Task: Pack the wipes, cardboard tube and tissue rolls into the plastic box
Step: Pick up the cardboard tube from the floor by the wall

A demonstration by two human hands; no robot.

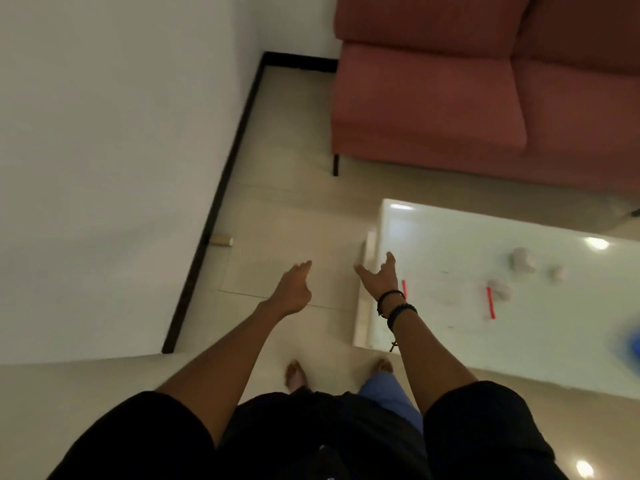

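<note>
A cardboard tube [221, 241] lies on the tiled floor against the dark skirting at the left wall. My left hand [294, 287] is stretched forward over the floor, empty, fingers loosely together. My right hand [381, 273] reaches out beside the corner of the glossy white table [433, 327], empty with fingers spread. On the table lie white tissue rolls [523, 259], [500, 289] and a smaller white piece [558, 272]. The plastic box is not in view; a blue thing [632, 348] shows at the right edge, too blurred to name.
A red sofa [485, 84] stands at the back right, its dark leg [335, 165] on the floor. Two red strips [490, 303], [403, 288] lie on the table. The white wall [104, 150] runs along the left. My bare feet [294, 374] stand on the tiles.
</note>
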